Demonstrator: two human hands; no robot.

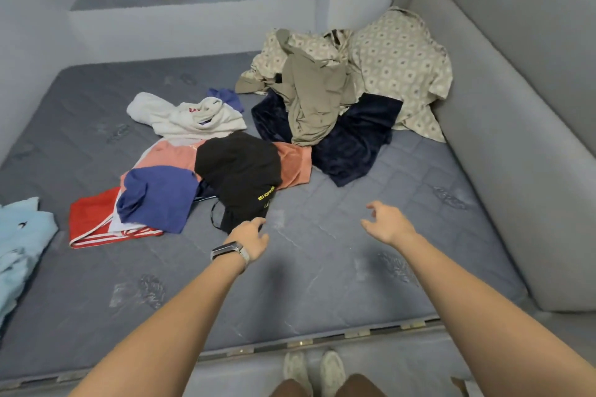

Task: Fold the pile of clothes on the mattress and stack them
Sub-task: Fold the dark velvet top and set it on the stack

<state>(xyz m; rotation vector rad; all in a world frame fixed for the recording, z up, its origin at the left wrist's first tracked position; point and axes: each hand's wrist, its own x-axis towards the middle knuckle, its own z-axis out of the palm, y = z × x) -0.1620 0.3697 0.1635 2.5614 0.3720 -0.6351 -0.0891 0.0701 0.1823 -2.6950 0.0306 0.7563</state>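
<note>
Judging by how things lie, the folding has barely begun: nothing on the grey quilted mattress (pixel 322 267) shows a folded shape or a stack. The loose garments sprawl across its middle and far right corner: a crumpled black garment with yellow lettering (pixel 240 171) lying over a salmon-pink top (pixel 295 164), a blue-violet cloth (pixel 158 196) on a red garment with white stripes (pixel 87 219), a white sweatshirt (pixel 190 121) behind them, then a dark navy velvety piece (pixel 354 142) under an olive-khaki shirt (pixel 312 97) and a beige patterned sheet-like fabric (pixel 400 64) heaped against the padded grey side wall (pixel 516 138). A pale blue garment (pixel 22 245) lies apart at the left edge.

The left hand (pixel 250 237), a watch on its wrist, reaches the black garment's near hem, fingers touching or just short of it; I cannot tell whether they grip it. The right hand (pixel 388 222) hovers over bare mattress, fingers apart and loosely curved, holding nothing.

The near half of the mattress is bare, giving room to spread and fold; the right wall and the near edge bound the working space
</note>
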